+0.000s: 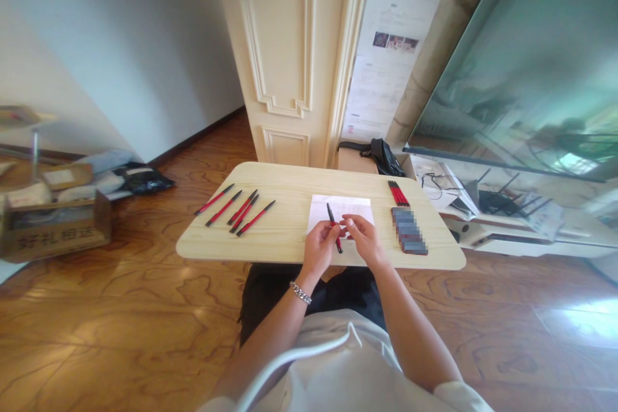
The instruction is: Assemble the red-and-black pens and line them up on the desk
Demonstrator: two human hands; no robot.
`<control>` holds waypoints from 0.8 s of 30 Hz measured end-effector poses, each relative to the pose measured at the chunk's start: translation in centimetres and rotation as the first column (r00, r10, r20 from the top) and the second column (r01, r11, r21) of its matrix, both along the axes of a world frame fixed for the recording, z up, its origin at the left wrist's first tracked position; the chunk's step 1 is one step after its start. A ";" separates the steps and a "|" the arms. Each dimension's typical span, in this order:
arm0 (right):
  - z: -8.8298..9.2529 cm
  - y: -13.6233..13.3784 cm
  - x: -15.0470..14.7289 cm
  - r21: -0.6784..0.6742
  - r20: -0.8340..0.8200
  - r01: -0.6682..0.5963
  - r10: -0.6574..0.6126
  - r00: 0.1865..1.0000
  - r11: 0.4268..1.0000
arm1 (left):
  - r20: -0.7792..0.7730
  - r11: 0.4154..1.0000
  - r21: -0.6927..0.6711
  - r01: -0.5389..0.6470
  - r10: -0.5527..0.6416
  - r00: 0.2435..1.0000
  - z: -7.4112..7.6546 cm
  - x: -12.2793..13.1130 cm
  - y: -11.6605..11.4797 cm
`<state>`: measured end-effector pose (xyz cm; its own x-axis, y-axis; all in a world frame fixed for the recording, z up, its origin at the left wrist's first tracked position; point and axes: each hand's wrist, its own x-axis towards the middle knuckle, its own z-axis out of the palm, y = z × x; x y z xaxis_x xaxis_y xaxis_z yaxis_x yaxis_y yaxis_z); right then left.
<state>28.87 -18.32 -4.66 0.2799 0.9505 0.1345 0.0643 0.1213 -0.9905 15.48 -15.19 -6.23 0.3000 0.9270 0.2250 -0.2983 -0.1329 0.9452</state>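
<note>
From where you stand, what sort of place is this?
Likely a room in a home: polished wooden floor, a router on a white cabinet, a cardboard box on the floor.

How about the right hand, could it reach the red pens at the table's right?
Probably yes: the right hand is near the red pens, and the way across the white paper looks free, with the blurred stack beside them.
</note>
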 end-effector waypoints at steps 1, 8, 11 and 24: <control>-0.1 -0.5 0.0 -0.004 -0.007 -0.007 0.007 1.000 1.000 | 0.039 1.000 -0.022 -0.018 0.019 0.999 0.2 0.0 0.0; -0.6 -1.9 -1.1 0.031 -0.356 0.059 -0.045 0.934 0.998 | 0.225 0.978 -0.202 -0.054 0.100 0.969 0.8 0.7 0.1; -1.1 -1.6 -1.7 0.034 -0.393 0.188 -0.160 0.906 0.982 | 0.293 0.973 -0.227 -0.044 0.112 0.949 0.9 0.8 0.2; -1.2 0.5 -2.2 0.052 -0.808 0.174 -0.061 0.586 0.983 | 0.153 0.989 -0.142 0.051 -0.029 0.988 0.2 0.9 0.0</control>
